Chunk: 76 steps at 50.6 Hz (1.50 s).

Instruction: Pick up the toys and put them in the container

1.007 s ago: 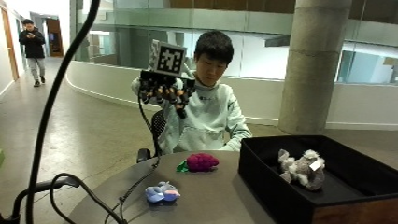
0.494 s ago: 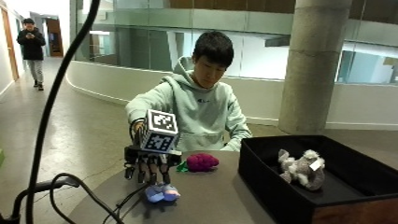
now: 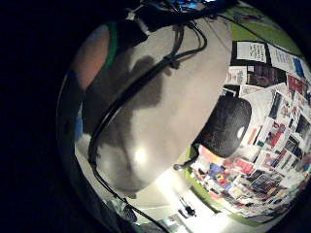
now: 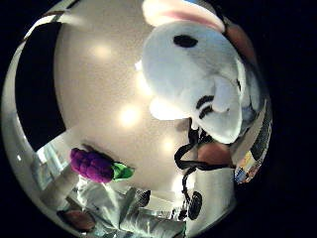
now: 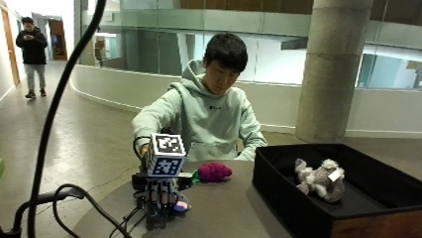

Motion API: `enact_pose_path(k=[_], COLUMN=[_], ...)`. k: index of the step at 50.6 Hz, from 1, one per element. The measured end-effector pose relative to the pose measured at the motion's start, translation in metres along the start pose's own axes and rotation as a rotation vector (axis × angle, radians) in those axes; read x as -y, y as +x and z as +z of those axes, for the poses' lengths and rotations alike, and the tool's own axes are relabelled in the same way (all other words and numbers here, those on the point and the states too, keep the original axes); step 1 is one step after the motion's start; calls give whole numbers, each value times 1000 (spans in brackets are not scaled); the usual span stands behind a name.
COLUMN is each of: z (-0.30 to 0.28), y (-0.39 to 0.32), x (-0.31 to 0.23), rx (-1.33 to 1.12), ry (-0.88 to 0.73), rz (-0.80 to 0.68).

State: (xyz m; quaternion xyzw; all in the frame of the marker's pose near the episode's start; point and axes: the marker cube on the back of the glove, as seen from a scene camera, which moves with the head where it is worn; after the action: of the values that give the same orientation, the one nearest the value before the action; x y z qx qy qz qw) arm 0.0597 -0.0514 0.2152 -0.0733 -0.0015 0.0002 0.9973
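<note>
The round grey table carries everything, and a person in a pale green hoodie sits behind it, reaching forward. At one side of the table stands the black container, an open box; a grey plush toy lies inside it on the floor of the box. Near the middle of the tabletop, well apart from the container, sits a purple grape toy with a green leaf. Closer to the table's near edge, the gloved right hand is down over a small white and blue plush toy, its fingers pointing down around the toy; only a bit of blue and pink shows beside the fingers in the outside view. The thumb side palm view is largely filled by the toy's white body, pink ear and dark eye, so it lies right against the palm. Whether the fingers have actually closed on it cannot be told.
</note>
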Motion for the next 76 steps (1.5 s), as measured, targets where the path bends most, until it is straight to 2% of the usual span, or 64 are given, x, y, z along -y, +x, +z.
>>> enact_pose_path(k=[7,14,23,37,45,59,68,76], z=[-6,-23,-71,-196,-255,-305,-301,-298], y=[-13,-39,-86,-176,-236,-286,-296,-298], x=[-10,-26,-53,-86,-77,-22,3,-5], rx=[20,138,246,230,196,170,158,208], ry=[-20,-29,9,251,402,555,468,459], rz=[-47,-123,-250,-363,-392,-287,-132,-130])
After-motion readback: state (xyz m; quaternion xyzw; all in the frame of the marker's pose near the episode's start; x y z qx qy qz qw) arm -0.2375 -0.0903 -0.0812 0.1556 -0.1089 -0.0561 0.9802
